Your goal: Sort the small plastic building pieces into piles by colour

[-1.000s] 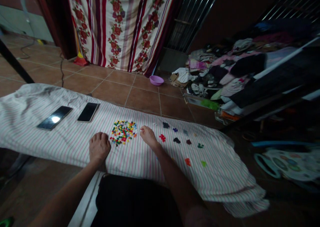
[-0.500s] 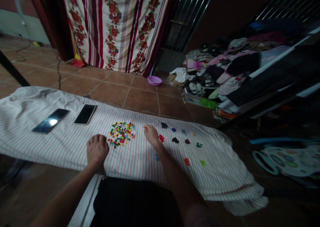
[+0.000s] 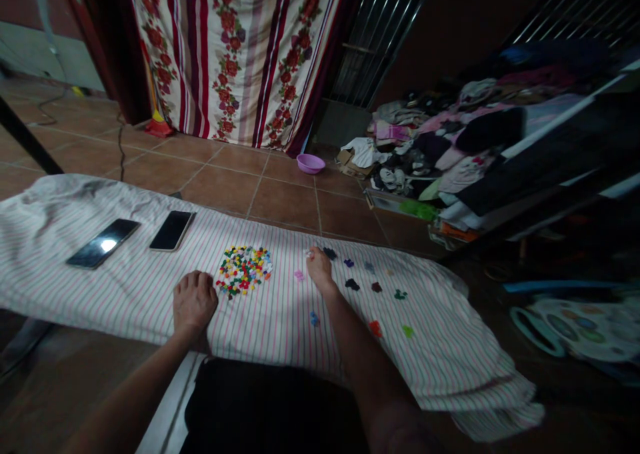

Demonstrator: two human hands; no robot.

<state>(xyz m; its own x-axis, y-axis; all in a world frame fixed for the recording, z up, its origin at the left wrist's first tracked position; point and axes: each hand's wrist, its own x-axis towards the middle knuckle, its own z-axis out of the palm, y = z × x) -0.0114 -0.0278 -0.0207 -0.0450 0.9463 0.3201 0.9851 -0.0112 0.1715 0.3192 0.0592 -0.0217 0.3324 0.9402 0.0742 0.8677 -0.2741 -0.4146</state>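
My left hand [image 3: 195,299] rests flat on the striped cloth, fingers slightly bent and holding nothing. Close to its right lies a round spread of small mixed-colour pieces [image 3: 244,269]. With fingers pinched, my right hand [image 3: 319,267] is down at the white group, a small white piece [image 3: 309,254] at its fingertips. The hand covers most of that group and the red one. Around it sit small single-colour groups: pink pieces [image 3: 299,276], blue pieces [image 3: 314,319], dark grey pieces [image 3: 329,254], black pieces [image 3: 353,285] and purple pieces [image 3: 349,263].
Two phones [image 3: 173,231] lie on the left of the striped cloth [image 3: 260,327]. Farther right are brown pieces [image 3: 377,287], dark green pieces [image 3: 401,295], orange pieces [image 3: 375,329] and lime pieces [image 3: 407,331]. Beyond the table stand a purple basin [image 3: 311,164] and a clothes heap [image 3: 430,141].
My right hand has moved right with the small white piece, from beside the mixed spread to the white group. The pink pieces are uncovered, the red ones hidden. My left hand stays put.
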